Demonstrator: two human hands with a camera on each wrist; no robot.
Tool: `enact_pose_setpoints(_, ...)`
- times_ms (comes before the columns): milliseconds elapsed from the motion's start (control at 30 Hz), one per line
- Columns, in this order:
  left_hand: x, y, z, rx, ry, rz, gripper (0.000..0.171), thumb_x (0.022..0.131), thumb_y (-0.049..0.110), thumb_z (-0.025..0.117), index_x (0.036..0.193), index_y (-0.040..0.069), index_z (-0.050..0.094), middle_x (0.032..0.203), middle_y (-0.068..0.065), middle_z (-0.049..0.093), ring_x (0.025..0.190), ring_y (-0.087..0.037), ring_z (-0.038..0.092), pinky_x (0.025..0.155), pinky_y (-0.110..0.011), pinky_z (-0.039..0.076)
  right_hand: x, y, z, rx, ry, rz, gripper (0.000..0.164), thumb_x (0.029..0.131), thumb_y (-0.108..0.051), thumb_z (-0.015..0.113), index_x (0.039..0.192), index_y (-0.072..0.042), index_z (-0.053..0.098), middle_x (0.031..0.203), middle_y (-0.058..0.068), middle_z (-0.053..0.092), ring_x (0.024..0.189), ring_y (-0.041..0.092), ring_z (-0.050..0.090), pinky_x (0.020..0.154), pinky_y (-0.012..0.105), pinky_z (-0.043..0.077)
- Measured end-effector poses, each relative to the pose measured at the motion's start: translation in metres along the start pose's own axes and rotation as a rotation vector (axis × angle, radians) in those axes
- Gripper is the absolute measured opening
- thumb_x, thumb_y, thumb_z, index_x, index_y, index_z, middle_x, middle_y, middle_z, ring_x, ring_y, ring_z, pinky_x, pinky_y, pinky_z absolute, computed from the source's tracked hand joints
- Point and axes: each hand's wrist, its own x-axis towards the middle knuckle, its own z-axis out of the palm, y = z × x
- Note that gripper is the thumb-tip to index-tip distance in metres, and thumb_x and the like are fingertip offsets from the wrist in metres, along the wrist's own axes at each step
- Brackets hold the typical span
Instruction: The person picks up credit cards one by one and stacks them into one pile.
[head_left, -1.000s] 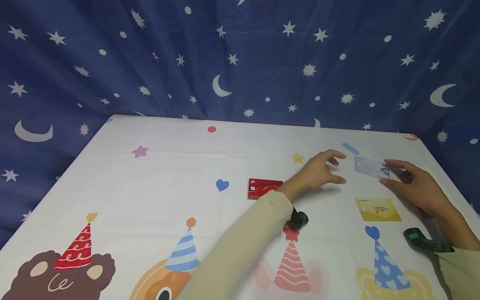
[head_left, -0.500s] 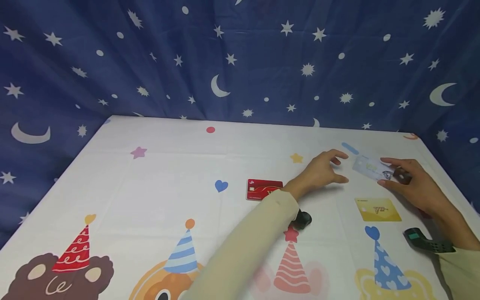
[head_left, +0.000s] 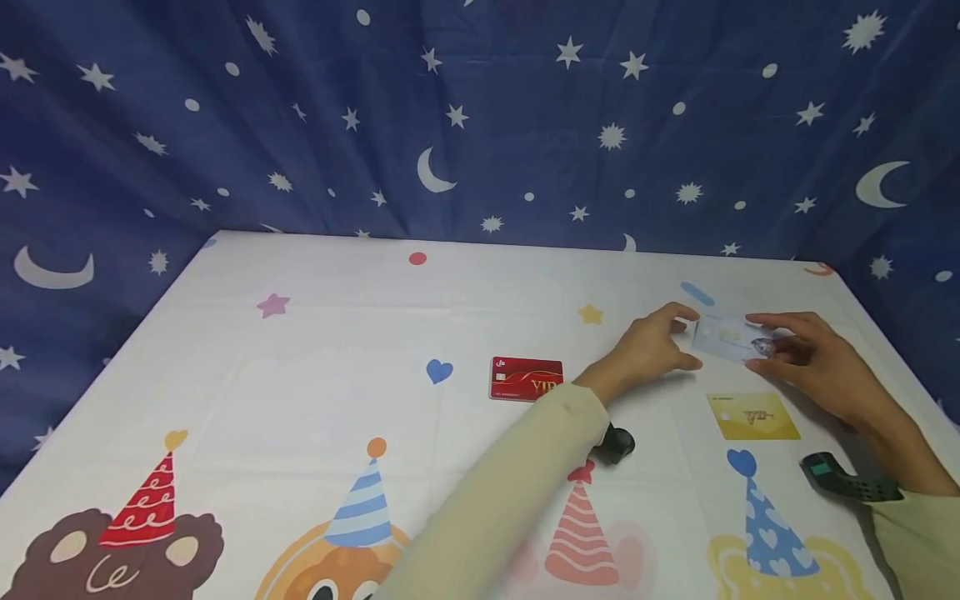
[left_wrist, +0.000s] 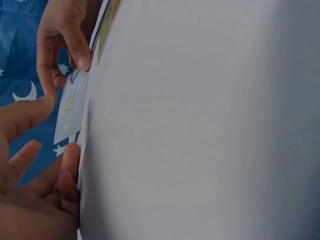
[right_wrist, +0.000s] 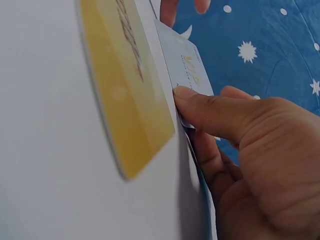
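Note:
My right hand (head_left: 832, 367) pinches a silver-blue VIP card (head_left: 726, 337) by its right end, between thumb and fingers. In the right wrist view the thumb lies on the face of the silver card (right_wrist: 182, 60), close over the table. My left hand (head_left: 648, 342) is spread around the card's other end, fingers bent and apart, fingertips right at its edge. In the left wrist view a gap shows between the left hand's thumb and fingers, beside the silver card (left_wrist: 72, 102). Nearer me lies a gold VIP card (head_left: 753, 417). A red VIP card (head_left: 525, 379) lies left of my left wrist.
A white tablecloth (head_left: 337, 350) printed with party hats and animals covers the table. Behind it hangs a dark blue curtain (head_left: 315, 108) with stars and moons. Black devices sit at my left wrist (head_left: 617, 444) and right wrist (head_left: 847, 479).
My right hand has brought the silver card left, and my left hand has shifted slightly right, so the card's left end now meets the left fingertips. More of the red card shows.

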Motion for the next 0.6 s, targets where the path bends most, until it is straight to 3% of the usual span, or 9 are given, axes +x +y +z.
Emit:
enact_pose_setpoints(200,0.000,0.000,0.002,0.050,0.001,0.008,0.061,0.076,0.013,0.082,0.130,0.019,0.053,0.126,0.006,0.060,0.082,-0.001,0.055,0.071,-0.012,0.038,0.000,-0.007,0.003,0.004,-0.019,-0.029,0.058,0.084,-0.022,0.075,0.137,-0.021,0.053,0.126,0.014,0.047,0.095,0.036,0.054,0.069,0.004,0.038)
enact_pose_setpoints(433,-0.004,0.002,0.003,0.082,-0.013,0.037,0.062,0.077,0.014,0.081,0.131,0.019,0.052,0.128,0.004,0.059,0.091,-0.003,0.055,0.081,-0.012,0.037,-0.001,-0.011,0.003,-0.006,-0.030,-0.039,0.060,0.084,-0.021,0.075,0.139,-0.017,0.051,0.124,0.018,0.051,0.092,0.036,0.055,0.067,0.006,0.040)
enact_pose_setpoints(600,-0.004,0.004,0.004,0.074,0.018,0.065,0.066,0.077,0.013,0.081,0.134,0.018,0.049,0.123,0.003,0.062,0.102,-0.002,0.056,0.084,-0.013,0.037,-0.001,-0.013,0.002,-0.003,-0.039,-0.040,0.065,0.083,-0.025,0.077,0.141,-0.017,0.049,0.122,0.017,0.052,0.092,0.034,0.054,0.068,0.005,0.039)
